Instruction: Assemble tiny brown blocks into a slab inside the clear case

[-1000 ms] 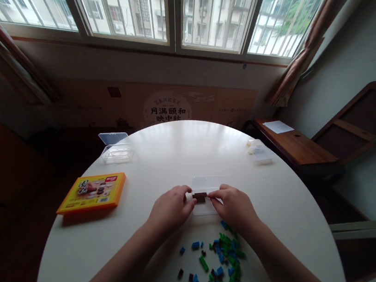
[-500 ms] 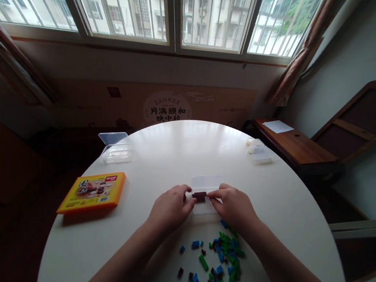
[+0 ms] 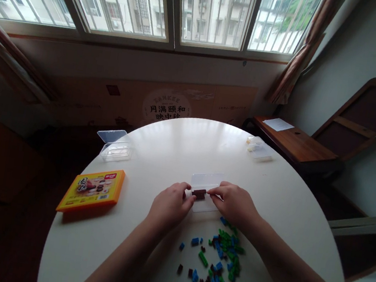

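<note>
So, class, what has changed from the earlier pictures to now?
Very little: the scene sits slightly higher in view, probably just the viewpoint tipping down. The brown bricks between left hand and right hand may have shifted slightly; which way, I can't tell. No visible grasp or release; the open box, loose bricks and yellow box stayed put.

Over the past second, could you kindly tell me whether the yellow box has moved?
No. The yellow box keeps the same place at the left edge of the white table; the whole view has shifted slightly.
</note>
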`<state>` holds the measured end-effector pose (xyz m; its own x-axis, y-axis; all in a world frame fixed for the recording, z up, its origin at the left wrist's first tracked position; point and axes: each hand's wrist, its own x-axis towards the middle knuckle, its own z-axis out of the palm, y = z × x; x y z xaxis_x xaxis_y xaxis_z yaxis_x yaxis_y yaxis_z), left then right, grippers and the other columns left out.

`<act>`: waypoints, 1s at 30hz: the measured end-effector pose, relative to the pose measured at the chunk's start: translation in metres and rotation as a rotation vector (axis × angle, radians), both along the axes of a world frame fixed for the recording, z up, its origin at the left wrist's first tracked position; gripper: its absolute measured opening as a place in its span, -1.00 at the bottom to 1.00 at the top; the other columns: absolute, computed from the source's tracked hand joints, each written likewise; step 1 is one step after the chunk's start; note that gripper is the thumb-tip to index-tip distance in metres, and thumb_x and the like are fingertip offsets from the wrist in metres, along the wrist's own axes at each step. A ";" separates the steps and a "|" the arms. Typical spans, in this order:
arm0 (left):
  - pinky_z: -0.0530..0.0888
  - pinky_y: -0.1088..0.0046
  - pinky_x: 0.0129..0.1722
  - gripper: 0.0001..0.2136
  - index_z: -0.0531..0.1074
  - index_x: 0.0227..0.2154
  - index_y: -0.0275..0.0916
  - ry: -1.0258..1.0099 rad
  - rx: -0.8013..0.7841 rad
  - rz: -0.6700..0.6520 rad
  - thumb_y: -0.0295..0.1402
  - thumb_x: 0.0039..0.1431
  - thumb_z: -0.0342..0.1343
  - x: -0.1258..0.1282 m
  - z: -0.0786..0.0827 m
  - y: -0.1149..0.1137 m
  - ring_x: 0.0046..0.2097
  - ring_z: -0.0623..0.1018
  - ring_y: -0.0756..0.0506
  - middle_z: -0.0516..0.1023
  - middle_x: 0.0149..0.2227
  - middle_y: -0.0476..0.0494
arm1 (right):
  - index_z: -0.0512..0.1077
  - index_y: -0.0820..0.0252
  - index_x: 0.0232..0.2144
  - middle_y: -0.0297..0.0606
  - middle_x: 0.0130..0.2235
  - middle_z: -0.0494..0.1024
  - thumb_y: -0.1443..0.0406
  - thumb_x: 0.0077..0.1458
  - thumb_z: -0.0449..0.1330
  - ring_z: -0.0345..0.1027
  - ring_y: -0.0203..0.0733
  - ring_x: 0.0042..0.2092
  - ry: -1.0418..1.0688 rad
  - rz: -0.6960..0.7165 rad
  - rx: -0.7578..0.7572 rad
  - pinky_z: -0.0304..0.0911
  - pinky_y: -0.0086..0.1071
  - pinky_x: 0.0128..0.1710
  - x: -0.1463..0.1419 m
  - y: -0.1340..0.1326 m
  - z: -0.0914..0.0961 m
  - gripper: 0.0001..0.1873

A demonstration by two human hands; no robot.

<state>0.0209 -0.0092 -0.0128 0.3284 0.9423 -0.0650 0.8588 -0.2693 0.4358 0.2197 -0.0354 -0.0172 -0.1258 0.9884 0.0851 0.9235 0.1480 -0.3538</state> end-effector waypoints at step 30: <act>0.35 0.53 -0.33 -0.75 0.62 -0.27 0.00 -0.072 -0.135 -0.763 -0.48 0.09 0.14 0.011 0.020 -0.029 -0.34 0.54 -0.01 0.64 -0.29 0.04 | 0.65 -0.06 -0.33 -0.37 -0.39 0.64 0.37 -0.13 0.18 0.44 -0.21 -0.38 -0.080 0.522 -0.390 0.15 -0.41 -0.38 0.027 -0.028 0.041 -0.68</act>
